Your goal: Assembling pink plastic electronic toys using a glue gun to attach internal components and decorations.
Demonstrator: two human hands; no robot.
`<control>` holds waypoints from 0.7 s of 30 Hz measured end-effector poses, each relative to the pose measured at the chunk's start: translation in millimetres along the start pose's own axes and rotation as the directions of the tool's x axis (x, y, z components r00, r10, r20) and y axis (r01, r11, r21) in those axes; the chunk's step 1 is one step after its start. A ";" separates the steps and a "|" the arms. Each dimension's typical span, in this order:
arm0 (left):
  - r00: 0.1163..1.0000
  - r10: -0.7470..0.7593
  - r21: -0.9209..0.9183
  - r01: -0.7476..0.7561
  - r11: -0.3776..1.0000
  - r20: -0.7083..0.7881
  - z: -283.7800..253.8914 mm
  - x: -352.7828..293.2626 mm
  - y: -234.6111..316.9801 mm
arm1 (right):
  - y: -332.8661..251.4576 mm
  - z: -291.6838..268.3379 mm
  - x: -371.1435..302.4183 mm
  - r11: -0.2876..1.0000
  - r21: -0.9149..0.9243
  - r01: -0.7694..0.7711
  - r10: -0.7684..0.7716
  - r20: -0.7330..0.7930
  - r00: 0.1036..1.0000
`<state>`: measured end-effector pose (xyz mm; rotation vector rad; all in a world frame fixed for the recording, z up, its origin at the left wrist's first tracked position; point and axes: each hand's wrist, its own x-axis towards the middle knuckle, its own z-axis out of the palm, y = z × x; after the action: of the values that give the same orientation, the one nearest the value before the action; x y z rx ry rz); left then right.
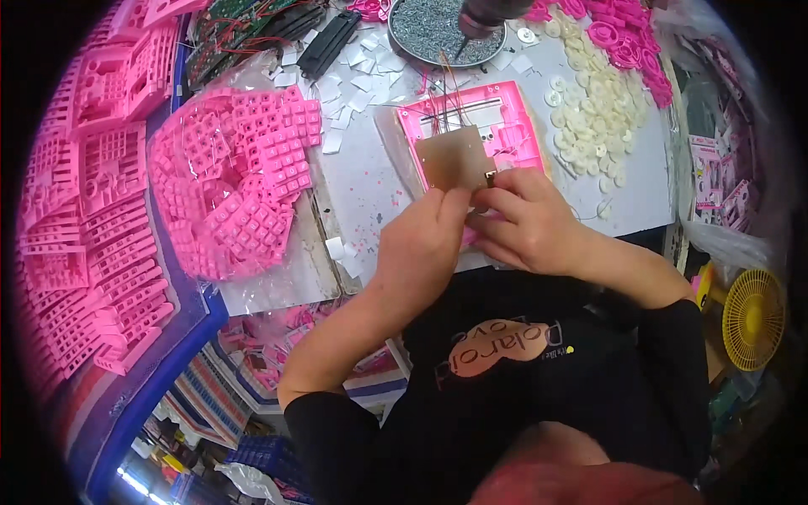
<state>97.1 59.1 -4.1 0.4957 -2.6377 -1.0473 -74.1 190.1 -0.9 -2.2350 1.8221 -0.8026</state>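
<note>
A brown circuit board (453,156) is tilted over an open pink plastic casing (520,126), both in front of me. Thin reddish wires (444,93) run from the far side of the board. My left hand (423,240) pinches the board's near edge between thumb and fingers. Close beside it, my right hand (534,223) has its fingers closed at the board's near right corner. A small dark part with a metallic glint (491,178) shows by those fingertips; whether they hold it or only the board's edge is hidden.
A bag of pink keypads (244,168) lies left, beyond it stacked pink casings (109,227). A round tray of screws (421,42) sits at the back under a hanging electric screwdriver (484,17). Cream discs (593,126) cover the right side; a yellow fan (753,320) stands lower right.
</note>
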 end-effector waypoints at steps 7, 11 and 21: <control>0.700 -0.116 -0.029 0.136 0.990 -0.704 -43.6 24.8 -32.7 | -4.0 -1.9 -7.3 0.999 -0.011 -0.039 0.040 0.049 0.998; 0.915 -0.279 -0.055 0.275 0.960 -0.292 -6.1 -48.6 13.6 | -1.2 -3.0 -2.1 1.000 0.022 -0.003 0.003 -0.010 1.000; 0.823 -0.464 -0.921 0.388 0.040 0.327 -27.1 -59.0 -13.6 | -4.6 0.8 4.4 0.998 -0.041 -0.054 0.055 0.012 0.998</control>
<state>163.4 57.1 -1.0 0.9367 -1.0912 -2.5159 -69.2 187.0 1.8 -2.1992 1.9014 -0.7460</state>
